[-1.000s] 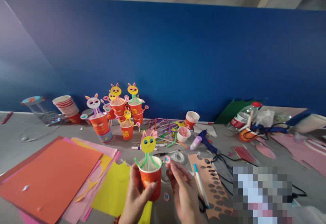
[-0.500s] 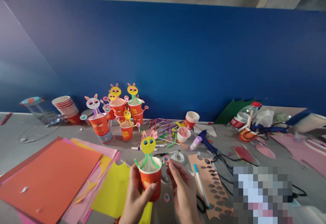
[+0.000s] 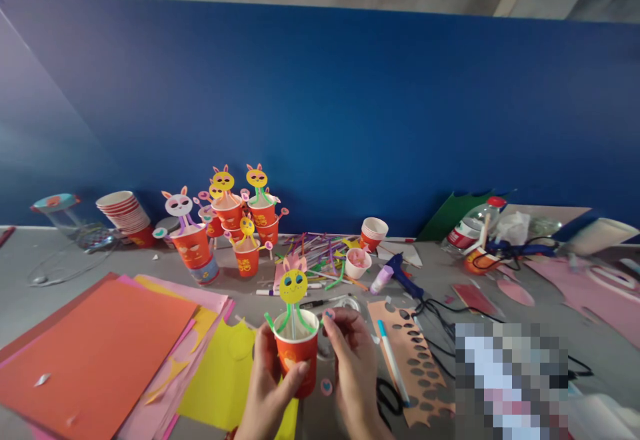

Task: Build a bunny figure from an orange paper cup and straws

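My left hand (image 3: 273, 380) is wrapped round a red paper cup (image 3: 296, 353) with a white inside. Out of the cup rises a yellow bunny face (image 3: 293, 286) with pink ears, on green straws. One straw end sticks out to the left, another to the right. Between thumb and finger, my right hand (image 3: 356, 360) pinches a small round pink paper disc (image 3: 329, 315) at the right straw's end. Whether the disc is attached there I cannot tell. A similar pink disc with a blue heart (image 3: 327, 387) lies on the table below, between my hands.
Finished-looking bunny cups (image 3: 247, 257) stand at the back left. Orange sheets (image 3: 100, 353) and a yellow sheet (image 3: 217, 373) lie left. Loose straws (image 3: 325, 253), a glue gun (image 3: 404, 277), punched peach paper (image 3: 420, 373), a blue-capped marker (image 3: 393, 363) and black scissor handles (image 3: 389, 393) are nearby.
The right fingers have closed further over the pink disc, nearer the right straw's end. The left hand keeps its hold on the cup. The view has shifted slightly.
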Available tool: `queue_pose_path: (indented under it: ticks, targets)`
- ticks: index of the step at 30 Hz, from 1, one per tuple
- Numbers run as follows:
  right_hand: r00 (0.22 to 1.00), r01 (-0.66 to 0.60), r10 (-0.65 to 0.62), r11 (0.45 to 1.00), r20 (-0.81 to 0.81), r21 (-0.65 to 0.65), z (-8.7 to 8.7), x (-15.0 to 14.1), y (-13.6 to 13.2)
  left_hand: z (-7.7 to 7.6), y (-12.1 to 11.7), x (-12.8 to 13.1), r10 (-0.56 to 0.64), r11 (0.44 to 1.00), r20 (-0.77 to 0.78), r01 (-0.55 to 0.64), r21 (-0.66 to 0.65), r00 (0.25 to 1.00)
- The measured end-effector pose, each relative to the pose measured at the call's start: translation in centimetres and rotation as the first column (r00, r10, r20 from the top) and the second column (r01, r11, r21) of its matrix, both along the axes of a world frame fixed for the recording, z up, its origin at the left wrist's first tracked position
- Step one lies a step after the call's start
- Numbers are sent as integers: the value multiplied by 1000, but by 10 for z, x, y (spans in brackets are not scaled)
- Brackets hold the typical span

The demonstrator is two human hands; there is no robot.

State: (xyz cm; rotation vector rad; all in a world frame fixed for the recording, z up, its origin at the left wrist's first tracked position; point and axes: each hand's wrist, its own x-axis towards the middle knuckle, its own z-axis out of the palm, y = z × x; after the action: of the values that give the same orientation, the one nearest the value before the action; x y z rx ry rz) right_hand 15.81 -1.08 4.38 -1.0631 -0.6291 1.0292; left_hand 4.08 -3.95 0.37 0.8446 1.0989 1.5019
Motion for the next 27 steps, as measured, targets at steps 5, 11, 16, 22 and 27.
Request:
queue_pose_path:
  ticks: [5,11,16,22,27]
  targets:
    - [1000,13,-13,1000,-25,-7,4,-2,-2,0,-3,4,28,1000,-18,-28,1,999]
    - [1000,16,-16,1000,11,5,2,-2,0,-5,-3,5,37,999,-5,-37,5,999]
    - [999,50,-51,998,14,26,0,-3,1,-9,-3,5,54,998,-15,-54,-23,998]
    - [999,49,-49,998,7,37,1,-3,2,-10,-3,5,40,999,7,-40,-22,999]
    - [1000,-16,16,999,3,37,1,0,0,-10,-3,5,44,998,16,-43,-41,999]
